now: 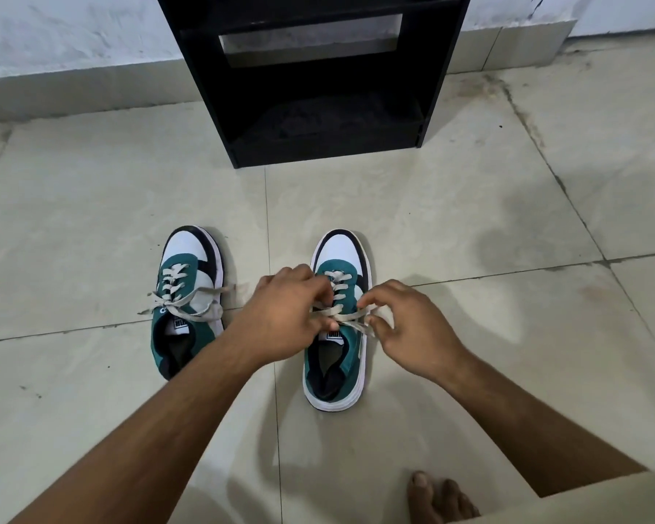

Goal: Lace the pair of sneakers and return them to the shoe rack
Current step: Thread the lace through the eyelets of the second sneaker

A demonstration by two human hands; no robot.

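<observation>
Here, both hands pinch the lace ends over the right sneaker (pixel 337 319) between them, left hand (pixel 284 315) and right hand (pixel 405 327) pulling apart, likely to cinch the knot; tied left sneaker (pixel 190 296) waits beyond the left hand, shoe rack (pixel 318 81) ahead.

Both arms reach forward; left hand (pixel 284 315) and right hand (pixel 405 327) pinch with curled fingers.

sneakers (pixel 333 334): matt cloth; laces (pixel 350 320): flat woven; rack (pixel 318 81): matt black; floor (pixel 432 206): smooth tile
</observation>
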